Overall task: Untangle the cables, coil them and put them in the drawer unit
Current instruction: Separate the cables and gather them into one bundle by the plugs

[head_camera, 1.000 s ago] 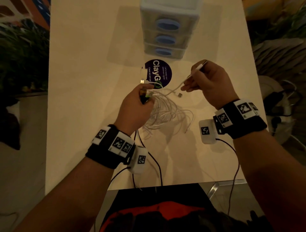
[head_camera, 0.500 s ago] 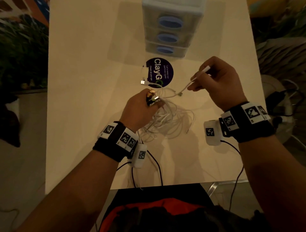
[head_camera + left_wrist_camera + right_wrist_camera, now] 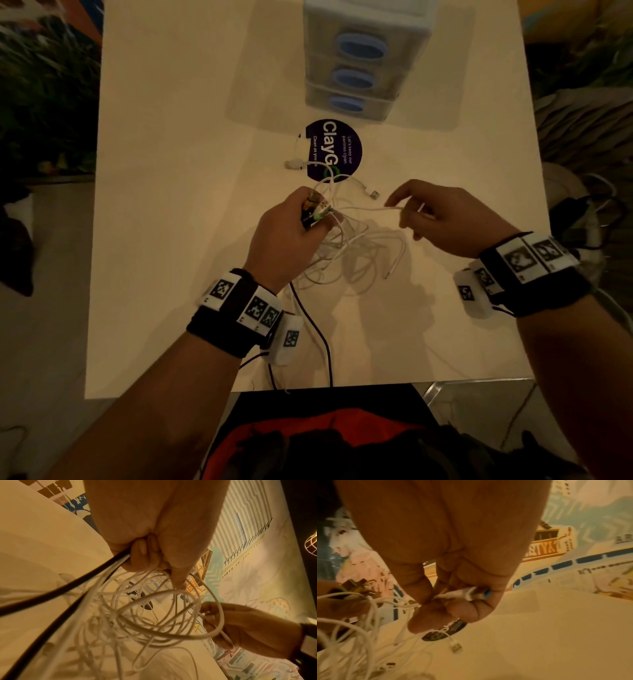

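Your left hand (image 3: 291, 233) grips a bundle of connector ends and strands from the tangled heap of thin white cables (image 3: 346, 253), its fingers (image 3: 142, 553) curled round white and black strands. Your right hand (image 3: 445, 222) pinches one white cable's plug end (image 3: 467, 593) between thumb and fingers, just right of the heap. The tangle lies on the pale tabletop (image 3: 171, 240), near a round dark purple sticker (image 3: 337, 147). The translucent three-drawer plastic unit with blue oval handles (image 3: 363, 61) stands beyond it, drawers shut.
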{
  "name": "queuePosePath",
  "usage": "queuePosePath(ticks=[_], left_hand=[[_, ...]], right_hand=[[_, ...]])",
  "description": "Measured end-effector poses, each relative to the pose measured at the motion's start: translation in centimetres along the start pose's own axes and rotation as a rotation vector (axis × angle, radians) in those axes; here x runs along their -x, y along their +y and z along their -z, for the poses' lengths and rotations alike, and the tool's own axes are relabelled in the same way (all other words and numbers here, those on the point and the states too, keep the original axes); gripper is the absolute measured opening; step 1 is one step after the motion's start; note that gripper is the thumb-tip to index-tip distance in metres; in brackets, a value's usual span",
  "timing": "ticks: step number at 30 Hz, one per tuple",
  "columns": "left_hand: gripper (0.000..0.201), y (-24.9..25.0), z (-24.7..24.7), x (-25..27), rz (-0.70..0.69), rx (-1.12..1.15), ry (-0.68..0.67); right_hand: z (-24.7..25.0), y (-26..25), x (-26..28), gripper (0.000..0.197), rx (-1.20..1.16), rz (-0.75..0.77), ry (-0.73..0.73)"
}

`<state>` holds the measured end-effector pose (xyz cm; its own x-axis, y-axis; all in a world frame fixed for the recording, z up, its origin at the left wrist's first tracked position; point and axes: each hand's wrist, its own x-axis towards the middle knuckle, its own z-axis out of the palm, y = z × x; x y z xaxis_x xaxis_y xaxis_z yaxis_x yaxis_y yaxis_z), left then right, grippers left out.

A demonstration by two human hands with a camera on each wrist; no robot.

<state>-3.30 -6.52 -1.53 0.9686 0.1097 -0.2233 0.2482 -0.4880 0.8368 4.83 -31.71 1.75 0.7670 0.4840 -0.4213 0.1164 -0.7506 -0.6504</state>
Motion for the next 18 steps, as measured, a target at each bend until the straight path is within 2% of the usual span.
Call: queuePosePath(ticks=[2,6,9,15,18], left_hand=[[0.019,0.3,-0.2,0.2,-0.012,-0.016,0.013],[0.018,1.2,-0.5,0.4,-0.056,-0.082,-0.003],[0.022,1.4,-0.3,0.4,-0.058,-0.087,-0.004],[0.049,0.9,1.2,1.0,0.017,0.071,0.071],[0.034,0.5,1.8,1.3,0.011,0.106,0.122]], right_hand=[[-0.2,-1.6,-0.9,0.018,0.079,0.045,-0.016],[-1.4,-4.8,-2.6,0.034,0.177,0.179,-0.100],[-2.1,-5.5,-3.2,0.033,0.211,0.252,-0.084],[-2.4,-4.3,-3.4,0.029,0.094,0.202,-0.052],[-2.6,-4.1,-3.4,0.029,0.045,0.179,-0.047]])
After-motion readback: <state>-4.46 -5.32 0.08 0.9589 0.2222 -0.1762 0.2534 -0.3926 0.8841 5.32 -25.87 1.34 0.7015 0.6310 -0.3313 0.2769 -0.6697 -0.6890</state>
